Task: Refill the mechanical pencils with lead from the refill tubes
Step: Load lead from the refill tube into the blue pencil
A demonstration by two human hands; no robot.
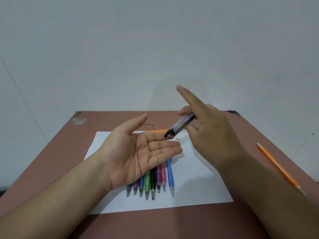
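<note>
Your right hand (212, 133) grasped the lead refill tube (180, 125), tilted mouth-down over your left hand (138, 152), its grip released, palm cupped to catch lead; mechanical pencils (151, 185) lay below on paper (198, 187).

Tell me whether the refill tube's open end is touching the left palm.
Cannot tell. In the head view the refill tube, held by the right hand, overlaps the left hand's fingertips; one view cannot show contact or gap.
</note>
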